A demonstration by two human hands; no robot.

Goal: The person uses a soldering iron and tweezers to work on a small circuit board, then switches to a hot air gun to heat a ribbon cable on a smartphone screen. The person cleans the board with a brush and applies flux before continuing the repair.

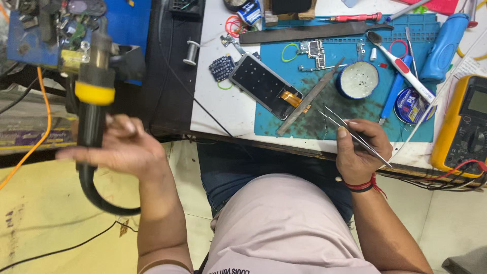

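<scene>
Left hand (119,147) gripping cylindrical hot-air tool (95,91); right hand (361,147) pinching slim metal tweezers (355,134)

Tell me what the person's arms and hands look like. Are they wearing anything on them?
Both arms are bare, with no long sleeves and no gloves. The right hand has a red thread and a dark band tied around its wrist. The left hand wears nothing on its wrist or fingers that shows. The person's light pinkish shirt leaves the forearms uncovered.

- I am sitting at an electronics repair workshop bench.
- On my blue work mat (350,109) lie an opened phone (264,86) and circuit boards (317,53).
- A yellow multimeter (464,127) sits at the worktop's right edge.
</scene>
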